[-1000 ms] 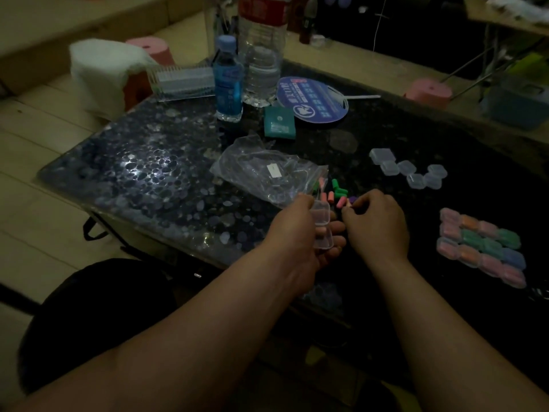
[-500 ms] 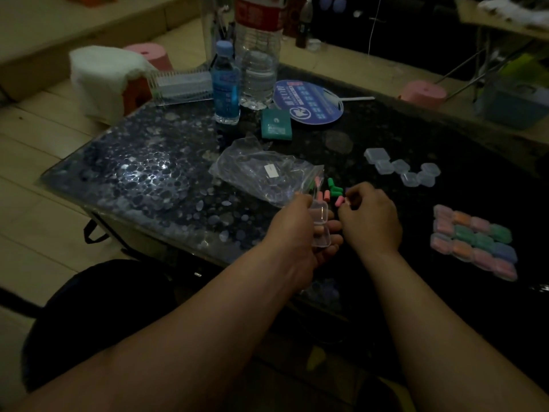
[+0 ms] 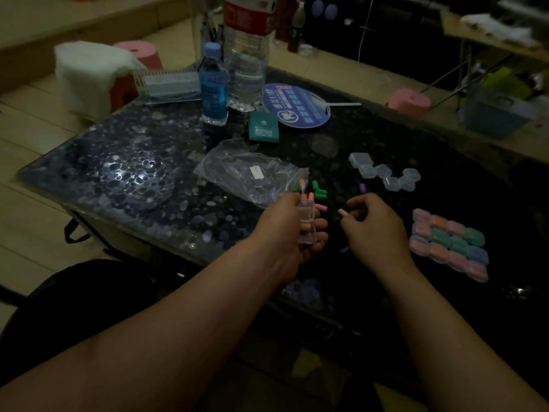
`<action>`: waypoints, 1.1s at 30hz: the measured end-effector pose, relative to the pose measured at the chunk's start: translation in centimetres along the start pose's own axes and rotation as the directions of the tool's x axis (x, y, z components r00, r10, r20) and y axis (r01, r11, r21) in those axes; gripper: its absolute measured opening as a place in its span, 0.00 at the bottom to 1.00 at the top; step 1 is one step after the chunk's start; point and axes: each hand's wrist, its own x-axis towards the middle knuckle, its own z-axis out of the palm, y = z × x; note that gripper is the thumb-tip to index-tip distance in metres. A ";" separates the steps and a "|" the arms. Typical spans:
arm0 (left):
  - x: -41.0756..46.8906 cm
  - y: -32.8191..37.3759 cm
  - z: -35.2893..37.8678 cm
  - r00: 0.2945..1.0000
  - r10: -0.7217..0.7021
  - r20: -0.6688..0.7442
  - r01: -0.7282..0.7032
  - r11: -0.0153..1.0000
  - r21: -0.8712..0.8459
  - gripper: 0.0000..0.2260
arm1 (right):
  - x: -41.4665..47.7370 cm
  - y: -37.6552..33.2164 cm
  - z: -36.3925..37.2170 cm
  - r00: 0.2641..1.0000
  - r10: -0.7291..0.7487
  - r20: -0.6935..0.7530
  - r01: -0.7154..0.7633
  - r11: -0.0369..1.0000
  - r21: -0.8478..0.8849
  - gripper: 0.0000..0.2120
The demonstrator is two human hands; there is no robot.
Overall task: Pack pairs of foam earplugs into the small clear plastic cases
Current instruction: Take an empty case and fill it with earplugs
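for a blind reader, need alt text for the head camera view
The left hand holds a clear case while the right hand pinches a pink earplug, over a dark table with loose earplugs, empty cases and filled cases.

1. A clear case (image 3: 307, 223), lid open, is held in the left hand (image 3: 279, 233) near the tabletop (image 3: 133, 179) edge.
2. A pale pink earplug (image 3: 344, 213) is pinched by the right hand (image 3: 378, 227), just beside the case but not touching it.
3. Some loose earplugs (image 3: 318, 192) are scattered next to a crumpled plastic bag (image 3: 252, 173).
4. A few empty cases (image 3: 386, 175) are clustered farther back, and filled cases (image 3: 448, 243) are lined up on the right.
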 end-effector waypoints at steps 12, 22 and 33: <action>0.3 -1.1 0.9 0.999 -0.037 -0.002 0.037 0.993 0.112 0.22 | -4.9 -2.0 -5.8 0.992 -0.123 0.033 0.110 0.960 0.259 0.03; 1.9 -2.1 1.5 0.996 -0.054 0.072 0.052 0.998 0.027 0.19 | -6.4 -0.9 -4.7 0.936 -0.341 0.091 0.339 0.940 0.038 0.04; 2.6 -1.8 0.9 0.985 -0.087 0.151 0.089 0.996 -0.005 0.20 | -6.4 -0.8 -4.5 0.904 -0.408 0.128 0.416 0.908 -0.044 0.06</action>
